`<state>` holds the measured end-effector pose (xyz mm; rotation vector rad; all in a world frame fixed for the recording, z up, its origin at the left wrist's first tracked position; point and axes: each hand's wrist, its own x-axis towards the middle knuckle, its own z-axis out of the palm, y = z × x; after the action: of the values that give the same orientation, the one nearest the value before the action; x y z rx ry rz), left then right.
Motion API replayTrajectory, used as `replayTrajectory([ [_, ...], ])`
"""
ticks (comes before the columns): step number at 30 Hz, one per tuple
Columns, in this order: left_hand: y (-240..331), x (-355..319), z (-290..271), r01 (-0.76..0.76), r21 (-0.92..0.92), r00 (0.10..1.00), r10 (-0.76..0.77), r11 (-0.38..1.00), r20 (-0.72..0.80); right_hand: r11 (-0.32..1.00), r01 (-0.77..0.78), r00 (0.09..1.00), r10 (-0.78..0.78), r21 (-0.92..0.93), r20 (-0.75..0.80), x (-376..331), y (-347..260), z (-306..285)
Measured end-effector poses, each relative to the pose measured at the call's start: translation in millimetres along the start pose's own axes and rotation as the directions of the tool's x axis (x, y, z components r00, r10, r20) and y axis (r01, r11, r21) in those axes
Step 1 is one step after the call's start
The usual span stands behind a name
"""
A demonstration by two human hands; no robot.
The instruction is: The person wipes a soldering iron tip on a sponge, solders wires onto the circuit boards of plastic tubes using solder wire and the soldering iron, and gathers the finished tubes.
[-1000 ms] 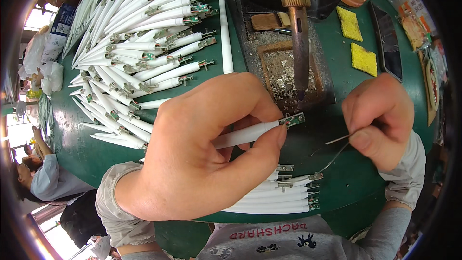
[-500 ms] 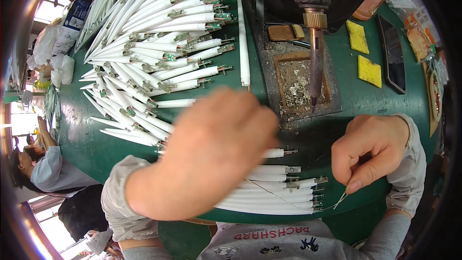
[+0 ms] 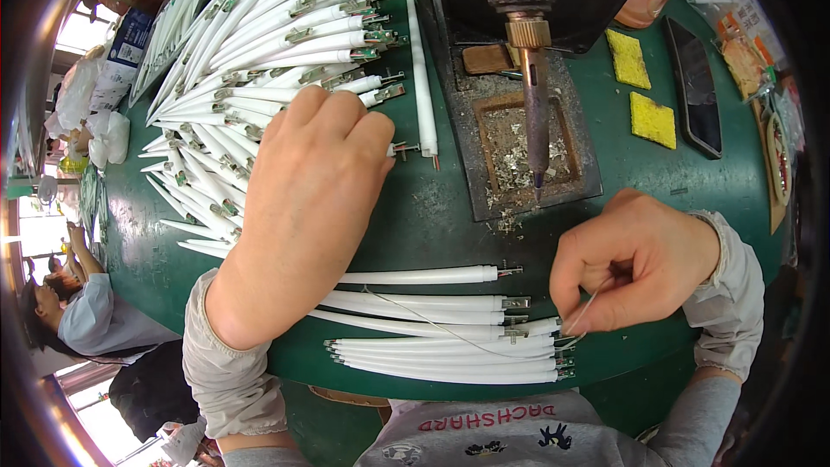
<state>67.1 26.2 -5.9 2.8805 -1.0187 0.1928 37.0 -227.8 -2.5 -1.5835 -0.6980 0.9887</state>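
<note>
My left hand point(image 3: 316, 199) is closed over the near edge of a heap of slim white tapered tubes point(image 3: 285, 52) with small circuit boards at their ends. One tube end point(image 3: 403, 149) pokes out beside its fingers; the fingertips are hidden. My right hand point(image 3: 631, 264) pinches a thin silvery solder wire point(image 3: 458, 336). That wire loops left over a row of white tubes point(image 3: 441, 361) lying near the table's front edge. A single tube point(image 3: 424, 276) lies just behind the row.
A soldering iron point(image 3: 536, 112) hangs tip down above a tray point(image 3: 484, 143) of solder scraps. Two yellow sponges point(image 3: 653, 120) and a black phone point(image 3: 696, 86) lie at the right. One long tube point(image 3: 421, 69) rests beside the stand. A co-worker point(image 3: 104, 303) sits far left.
My left hand has moved left and away from me, from above the front row to the heap. My right hand has shifted slightly left and farther from me, still holding the wire.
</note>
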Motion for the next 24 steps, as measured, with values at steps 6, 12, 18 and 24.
replayTrajectory([
  [6, 13, -1, -5, -0.242, -0.237, 0.963, 0.204, 0.941, -0.176, 0.972, -0.038, 0.89, -0.073, -0.231, -0.45, 0, 5, 15],
  [12, 46, -13, -7, -0.477, -0.221, 0.829, 0.351, 0.851, -0.436, 0.967, 0.033, 0.903, -0.137, -0.251, -0.407, -7, -6, 20],
  [18, 46, -6, 1, -0.586, -0.238, 0.735, 0.385, 0.775, -0.557, 0.914, 0.204, 0.871, -0.333, -0.35, -0.361, -6, -4, 22],
  [24, 51, -14, -12, -0.524, -0.285, 0.801, 0.351, 0.802, -0.484, 0.852, 0.312, 0.8, -0.474, -0.421, -0.367, -4, 1, 26],
])
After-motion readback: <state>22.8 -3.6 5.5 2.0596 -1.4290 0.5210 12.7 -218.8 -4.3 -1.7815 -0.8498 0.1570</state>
